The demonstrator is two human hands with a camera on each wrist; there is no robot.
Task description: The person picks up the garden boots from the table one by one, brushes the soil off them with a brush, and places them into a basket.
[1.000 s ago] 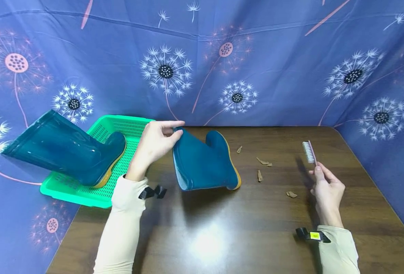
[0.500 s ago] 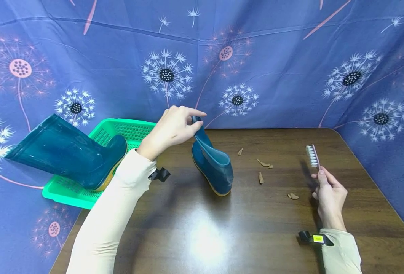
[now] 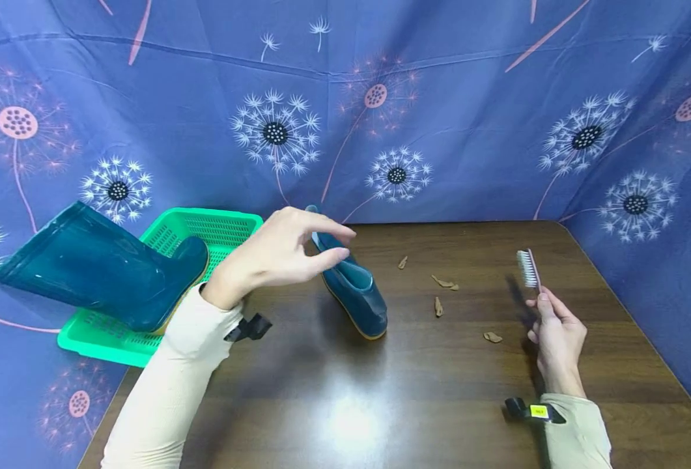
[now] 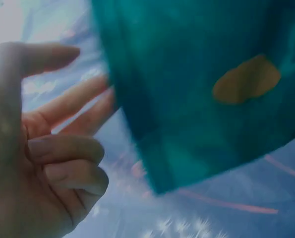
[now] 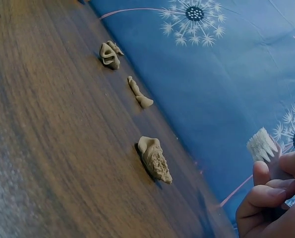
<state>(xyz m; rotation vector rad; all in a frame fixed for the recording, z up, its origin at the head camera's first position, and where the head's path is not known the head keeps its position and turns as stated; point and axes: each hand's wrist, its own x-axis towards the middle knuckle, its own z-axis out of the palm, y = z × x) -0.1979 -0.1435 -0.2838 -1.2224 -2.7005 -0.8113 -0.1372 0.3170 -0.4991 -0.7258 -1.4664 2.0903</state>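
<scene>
A teal rubber boot [image 3: 367, 311] with a tan sole stands on the table, its top opening upward. My left hand [image 3: 281, 251] is beside its upper end, thumb and forefinger spread apart and overlapping the boot. In the left wrist view, a tan smear [image 4: 246, 82] shows on the boot's shaft, and two fingertips reach behind its edge. My right hand [image 3: 559, 335] holds a small brush [image 3: 529, 268] by its pink handle, white bristles facing left. Several tan clay-like lumps [image 5: 154, 158] lie on the table between boot and brush.
A second teal boot [image 3: 128, 273] leans in a green perforated basket [image 3: 107, 348] at the left, its shaft jutting past the rim. Behind the wooden table [image 3: 439, 397] hangs a blue dandelion-print cloth [image 3: 468, 85].
The boot has gone from lying tilted in my left hand's pinch to upright on the table. The left thumb and forefinger have parted from it. My right hand keeps the brush almost still.
</scene>
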